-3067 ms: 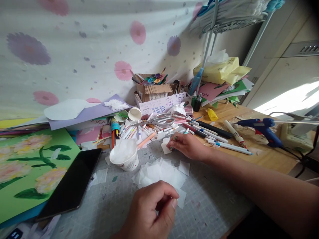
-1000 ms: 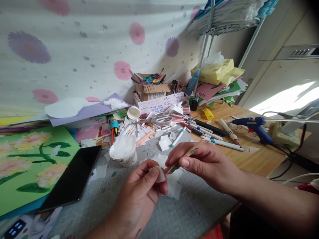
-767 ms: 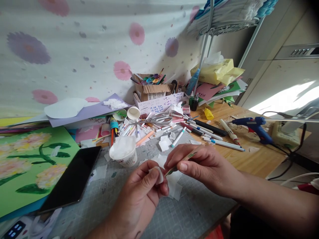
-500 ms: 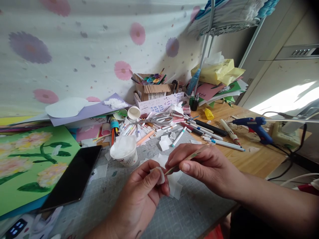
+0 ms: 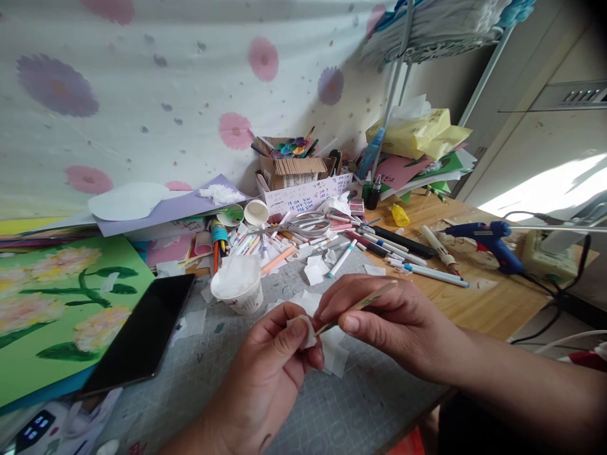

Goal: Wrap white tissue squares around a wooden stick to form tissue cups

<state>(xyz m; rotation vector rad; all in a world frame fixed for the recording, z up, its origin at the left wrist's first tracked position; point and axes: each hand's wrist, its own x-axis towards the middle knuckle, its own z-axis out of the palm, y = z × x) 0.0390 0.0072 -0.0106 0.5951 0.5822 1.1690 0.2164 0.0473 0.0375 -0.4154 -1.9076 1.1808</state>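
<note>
My left hand (image 5: pixel 277 366) pinches a small square of white tissue paper (image 5: pixel 306 330) between thumb and fingers. My right hand (image 5: pixel 384 322) grips a thin printed stick (image 5: pixel 367 302) like a pencil, its tip pressed into that tissue square. Both hands hover just above a grey cutting mat (image 5: pixel 284 404). Under them lies a loose pile of white tissue squares (image 5: pixel 334 354). A white paper cup (image 5: pixel 237 287) filled with tissue stands just beyond my left hand.
A black phone (image 5: pixel 142 335) lies on the mat's left beside a green flower picture (image 5: pixel 61 309). Pens, scissors (image 5: pixel 308 224) and markers crowd the middle. A blue glue gun (image 5: pixel 493 239) with its cable lies on the wooden table at right. A cardboard box (image 5: pixel 291 167) stands behind.
Three seconds ago my right hand was reaching among the pens; it now holds the stick against the tissue in my left hand. Over the last second the hands barely moved.
</note>
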